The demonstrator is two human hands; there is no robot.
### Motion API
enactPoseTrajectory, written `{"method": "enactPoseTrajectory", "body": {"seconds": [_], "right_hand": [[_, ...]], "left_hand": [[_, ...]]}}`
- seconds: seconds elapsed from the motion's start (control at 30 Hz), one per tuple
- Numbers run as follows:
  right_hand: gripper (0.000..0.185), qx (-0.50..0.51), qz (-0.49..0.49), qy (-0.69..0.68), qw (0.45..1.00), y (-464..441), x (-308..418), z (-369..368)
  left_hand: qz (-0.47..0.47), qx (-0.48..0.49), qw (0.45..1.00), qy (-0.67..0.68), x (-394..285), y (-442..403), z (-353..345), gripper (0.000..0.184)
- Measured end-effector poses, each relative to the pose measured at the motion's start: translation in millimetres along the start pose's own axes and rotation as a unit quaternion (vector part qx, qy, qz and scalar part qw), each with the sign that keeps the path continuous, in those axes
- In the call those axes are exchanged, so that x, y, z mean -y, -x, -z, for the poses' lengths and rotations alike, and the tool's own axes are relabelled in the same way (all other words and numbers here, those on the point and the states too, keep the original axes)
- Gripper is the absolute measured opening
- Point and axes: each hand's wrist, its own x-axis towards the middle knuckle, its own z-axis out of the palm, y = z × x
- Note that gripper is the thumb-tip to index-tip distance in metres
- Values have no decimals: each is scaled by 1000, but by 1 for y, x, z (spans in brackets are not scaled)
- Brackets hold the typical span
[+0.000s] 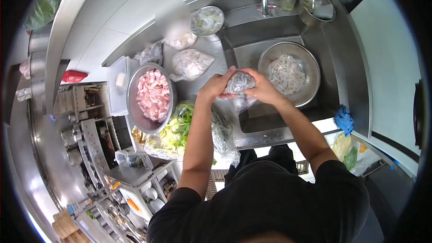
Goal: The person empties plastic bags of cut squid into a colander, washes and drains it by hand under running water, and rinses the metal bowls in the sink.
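Note:
Between my two hands is a clear plastic bag of greyish, shrimp-like pieces, above the sink's left edge. My left hand wraps round its left side, and my right hand grips its right side. A loose end of plastic hangs below the bag. To the right, a round metal colander with similar pale grey pieces stands in the sink. Bagged pale meat lies on the steel counter to the left, beyond my left hand.
A metal bowl of pink meat chunks stands at the left, beside a clear plastic tub. Bagged green vegetables lie near the counter's front edge. Behind the sink are a faucet, a soap bottle and a steel bowl.

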Motion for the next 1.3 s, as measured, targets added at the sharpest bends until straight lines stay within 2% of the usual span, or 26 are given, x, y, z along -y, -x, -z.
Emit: {"method": "enactPoseTrajectory", "body": {"seconds": [0.07, 0.1, 0.17, 0.2, 0.27, 0.33, 0.4, 0.43, 0.5, 0.53, 0.63, 0.7, 0.73, 0.77, 0.8, 0.83, 0.87, 0.9, 0.93, 0.97, 1.0, 1.03, 1.1, 1.2, 1.23, 1.3], "right_hand": [[61, -24, -98, -66, 993, -11, -19, -38], [62, -34, -98, -103, 989, -22, -35, -58], [62, -77, -118, -99, 985, -46, -54, -96], [65, -51, -140, -91, 985, -58, -51, -108], [71, -12, -137, -22, 990, -82, -47, -119], [77, -19, -109, 101, 989, -88, -42, -123], [81, -56, -107, 219, 968, -86, -37, -134], [81, -51, -143, 222, 963, -88, -32, -138], [82, -31, -211, 225, 951, -90, -24, -152], [81, -48, -192, 204, 959, -103, -28, -156], [76, -70, -123, 114, 983, -151, -42, -160], [71, -57, -63, 28, 996, -173, -35, -156], [70, -28, -109, -116, 987, -169, -17, -143], [69, 3, -152, -255, 955, -157, 12, -112], [67, 32, -192, -384, 903, -146, 34, -81], [66, 52, -179, -427, 885, -132, 44, -62], [65, 73, -169, -470, 863, -115, 51, -48], [64, 96, -156, -511, 840, -99, 54, -39], [61, 20, -174, -494, 851, -83, 46, -34], [59, -57, -189, -474, 858, -67, 33, -31], [56, -122, -153, -392, 899, -51, 13, -30], [53, -187, -115, -303, 927, -40, -2, -22], [50, -201, -62, -133, 969, -13, -14, -9], [42, -216, 37, 72, 973, 17, -24, 7], [39, -223, 73, 132, 963, 27, -24, 14], [48, -194, 23, 6, 981, 61, -33, 44]], "left_hand": [[17, -94, 977, -192, 10, -11, 37, 64], [-82, -264, 922, -272, 33, -31, 54, 58], [-126, -347, 849, -377, 50, -55, 87, 56], [-150, -381, 799, -441, 69, -77, 94, 60], [-142, -381, 759, -508, 77, -104, 109, 71], [-83, -315, 785, -526, 65, -120, 129, 83], [-112, -371, 794, -469, 63, -131, 156, 71], [-113, -380, 807, -438, 52, -123, 169, 62], [-221, -469, 792, -322, 43, -110, 187, 50], [-257, -483, 790, -276, 37, -100, 196, 46], [-332, -444, 825, -106, 19, -57, 210, 40], [-414, -372, 828, 73, 13, -25, 191, 36], [-448, -330, 815, 161, 13, -8, 173, 35], [-462, -355, 807, 99, 14, 8, 151, 39], [-497, -258, 803, 206, 13, 20, 120, 45], [-457, -233, 836, 197, 18, 26, 97, 51], [-453, -167, 844, 234, 30, 19, 73, 55], [-448, -82, 869, 195, 34, 18, 54, 59], [-413, -58, 899, 136, 32, 21, 35, 68], [-378, 47, 899, 216, 26, 22, 18, 74], [-409, 79, 874, 249, 30, 1, 6, 76], [-306, 73, 896, 313, 19, 4, -12, 80], [-190, -24, 940, 283, 15, -37, -55, 77], [-67, 110, 852, 508, 28, -101, -99, 68], [-79, 130, 821, 550, 20, -102, -111, 62], [-91, 173, 752, 629, 11, -100, -140, 52]]}}
